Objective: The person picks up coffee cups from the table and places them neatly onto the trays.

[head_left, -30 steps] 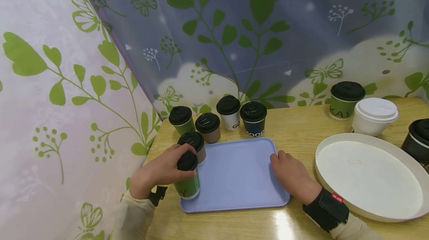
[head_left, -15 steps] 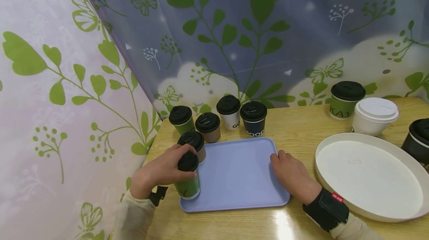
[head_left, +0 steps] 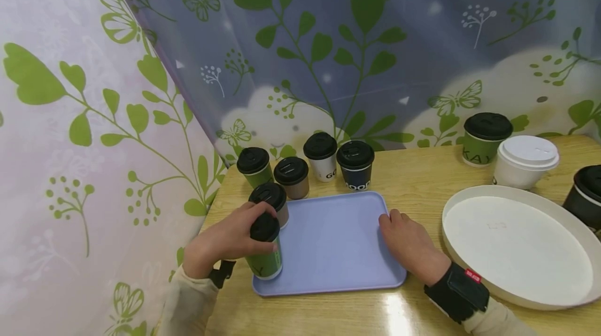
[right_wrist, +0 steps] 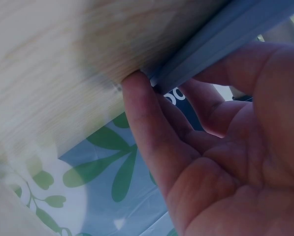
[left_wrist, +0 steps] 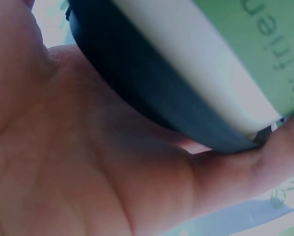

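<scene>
My left hand [head_left: 230, 237] grips a green paper coffee cup [head_left: 265, 264] round its black lid, thumb on the near side. Upright, the cup stands at the front left corner of the lavender tray [head_left: 335, 244]. In the left wrist view the lid [left_wrist: 137, 69] lies against the fingers, above a white band and green print. At the tray's right rim, my right hand [head_left: 408, 242] holds the edge between thumb and fingers; the right wrist view shows the rim [right_wrist: 206, 54] there. Just behind the held cup, a brown cup [head_left: 280, 215] with a black lid overlaps the tray's left edge.
Behind the tray stand a green cup [head_left: 259, 175], a brown cup [head_left: 297, 190], a white cup [head_left: 324, 169] and a navy cup [head_left: 356, 175]. A round white tray [head_left: 516, 252] lies right, near green [head_left: 476, 151], white [head_left: 521, 171] and black cups [head_left: 582, 205]. Printed cloth hangs behind and left.
The green cup in my left hand has shifted very slightly to the right over the tray corner. My right hand has stayed at the tray's rim.
</scene>
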The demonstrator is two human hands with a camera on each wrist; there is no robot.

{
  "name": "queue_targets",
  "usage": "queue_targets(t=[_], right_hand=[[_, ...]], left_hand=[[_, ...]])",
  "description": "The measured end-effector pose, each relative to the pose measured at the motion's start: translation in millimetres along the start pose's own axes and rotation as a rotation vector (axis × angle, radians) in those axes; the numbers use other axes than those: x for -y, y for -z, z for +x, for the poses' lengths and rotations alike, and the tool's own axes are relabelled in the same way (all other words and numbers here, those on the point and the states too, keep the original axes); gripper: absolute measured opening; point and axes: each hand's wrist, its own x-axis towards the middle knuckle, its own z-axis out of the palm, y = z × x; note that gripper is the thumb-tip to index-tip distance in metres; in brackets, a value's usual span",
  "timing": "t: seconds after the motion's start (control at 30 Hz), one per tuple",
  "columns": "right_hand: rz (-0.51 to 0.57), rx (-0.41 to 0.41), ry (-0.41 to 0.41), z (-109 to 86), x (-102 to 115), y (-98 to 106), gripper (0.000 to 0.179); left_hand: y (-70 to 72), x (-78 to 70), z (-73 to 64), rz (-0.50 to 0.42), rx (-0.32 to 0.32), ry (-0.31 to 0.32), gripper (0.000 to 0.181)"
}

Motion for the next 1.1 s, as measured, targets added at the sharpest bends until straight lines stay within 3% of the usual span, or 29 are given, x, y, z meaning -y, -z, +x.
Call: queue_targets(t=[0.6, 1.1], right_hand=[[0.008, 0.038, 0.007, 0.8, -0.8, 4.2, 0.011], [0.014, 0.066, -0.004, 1.2, 0.2, 6.2, 0.011]], left_hand=[[-0.7, -3.2, 1.7, -0.009, 0.032, -0.001, 0.055], [-2.3, -7.0, -0.5, 0.0, 0.047, -0.038, 0.056]])
